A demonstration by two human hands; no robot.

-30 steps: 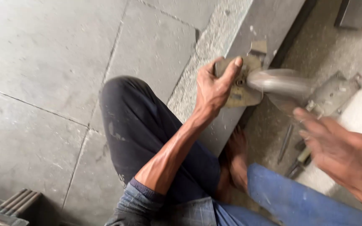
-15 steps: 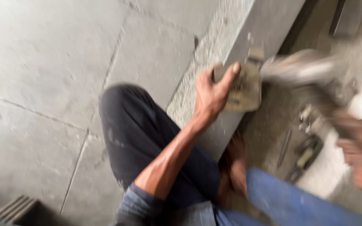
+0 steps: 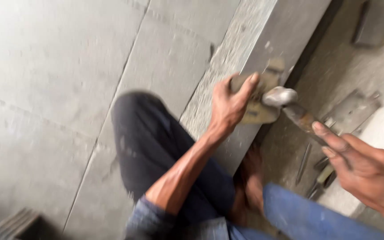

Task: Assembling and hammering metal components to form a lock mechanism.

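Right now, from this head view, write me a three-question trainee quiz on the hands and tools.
1. True or false: the right hand swings the hammer.
2. Which thing does the left hand hold? A) a chisel-like tool against the stone block B) a paintbrush C) a cup
3. Fill in: the hammer head sits right at the ___ of the tool in the left hand.

Key: 1 true; 2 A; 3 top. The stone block runs diagonally across the paved floor; loose metal rods lie on the ground beside it. The picture is blurred, so whether head and tool touch cannot be told.
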